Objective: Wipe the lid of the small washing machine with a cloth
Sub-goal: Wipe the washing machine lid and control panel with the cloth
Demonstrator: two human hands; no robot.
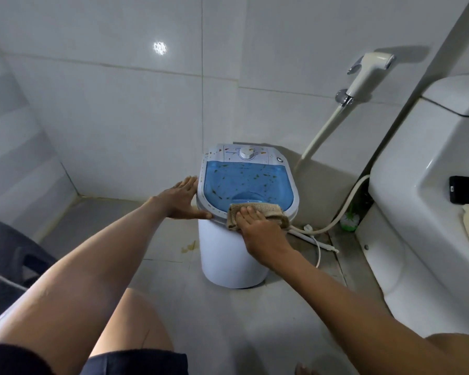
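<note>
Small washing machine stands on the floor tiles w/ its blue see-through lid speckled in orange-brown flecks. Right hand presses flat, fingers straight, on a tan knit cloth at the machine's near rim; left hand lies flat & released against the machine's left edge, steadying. Risks, imo: the light plastic tub could skid or tip under a hard push, flecks may smear rather than lift, & the cloth could slip off the rounded rim.

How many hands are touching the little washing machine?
2. The left hand lies flat against the left rim of the washer; the right hand presses a cloth on the lid's front edge.
</note>
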